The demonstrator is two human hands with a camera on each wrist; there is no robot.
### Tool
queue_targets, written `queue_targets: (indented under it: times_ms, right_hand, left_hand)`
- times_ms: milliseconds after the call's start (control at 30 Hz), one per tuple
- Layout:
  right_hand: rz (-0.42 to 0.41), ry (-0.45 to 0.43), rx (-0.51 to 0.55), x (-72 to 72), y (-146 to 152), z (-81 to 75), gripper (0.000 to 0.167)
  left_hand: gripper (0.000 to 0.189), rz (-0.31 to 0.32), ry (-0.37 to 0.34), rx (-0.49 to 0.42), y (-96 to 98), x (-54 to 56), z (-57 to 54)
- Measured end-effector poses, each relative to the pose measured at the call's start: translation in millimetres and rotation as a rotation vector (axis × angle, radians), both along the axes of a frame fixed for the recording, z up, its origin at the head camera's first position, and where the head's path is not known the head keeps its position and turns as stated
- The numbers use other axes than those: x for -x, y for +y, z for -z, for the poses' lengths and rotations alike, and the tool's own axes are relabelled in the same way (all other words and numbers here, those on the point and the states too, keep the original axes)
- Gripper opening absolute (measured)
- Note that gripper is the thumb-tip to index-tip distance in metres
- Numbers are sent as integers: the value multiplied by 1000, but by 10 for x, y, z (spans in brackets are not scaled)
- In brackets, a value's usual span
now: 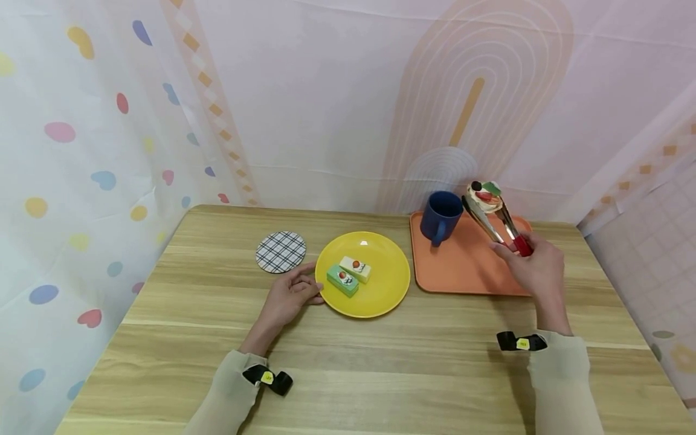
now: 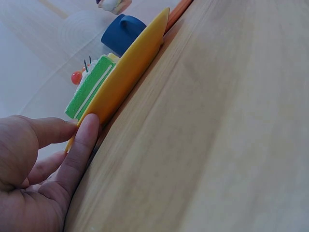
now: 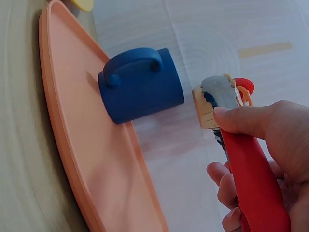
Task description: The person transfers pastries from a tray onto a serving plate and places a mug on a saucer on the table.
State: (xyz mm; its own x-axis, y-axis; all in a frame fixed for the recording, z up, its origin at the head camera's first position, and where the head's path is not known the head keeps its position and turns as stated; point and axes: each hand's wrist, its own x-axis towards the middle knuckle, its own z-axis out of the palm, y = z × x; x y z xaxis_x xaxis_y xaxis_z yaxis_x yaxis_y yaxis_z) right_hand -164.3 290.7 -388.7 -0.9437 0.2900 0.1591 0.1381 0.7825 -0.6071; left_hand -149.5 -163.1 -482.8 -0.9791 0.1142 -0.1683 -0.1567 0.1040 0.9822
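Note:
My left hand (image 1: 290, 293) pinches the left rim of a yellow plate (image 1: 388, 266). Two toy cake slices lie on that plate, a green slice (image 1: 341, 281) and a cream-coloured slice (image 1: 362, 273), each topped with a red berry. With my right hand (image 1: 535, 263) I hold food tongs by their red handles (image 3: 253, 179), above an orange tray (image 1: 451, 272). Between the tongs' tips sits a small round cake (image 1: 486, 199) with white cream, fruit and a green piece on top, raised off the tray.
On the tray's back left stands a dark blue mug (image 1: 441, 216), its handle toward me, close to the tongs. A round checked coaster (image 1: 281, 252) lies left of the plate. A patterned cloth (image 1: 326, 109) hangs behind the wooden table (image 1: 380, 374).

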Motion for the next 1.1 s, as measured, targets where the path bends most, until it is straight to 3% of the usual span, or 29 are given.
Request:
queue_targets:
  times_ms: [533, 1100]
  right_hand:
    - [-49, 69, -11, -34, -157, -32, 44]
    - [-115, 117, -10, -40, -328, -13, 42]
  left_hand:
    - [54, 3, -9, 3, 8, 2, 2]
    - [54, -2, -1, 4, -3, -2, -5]
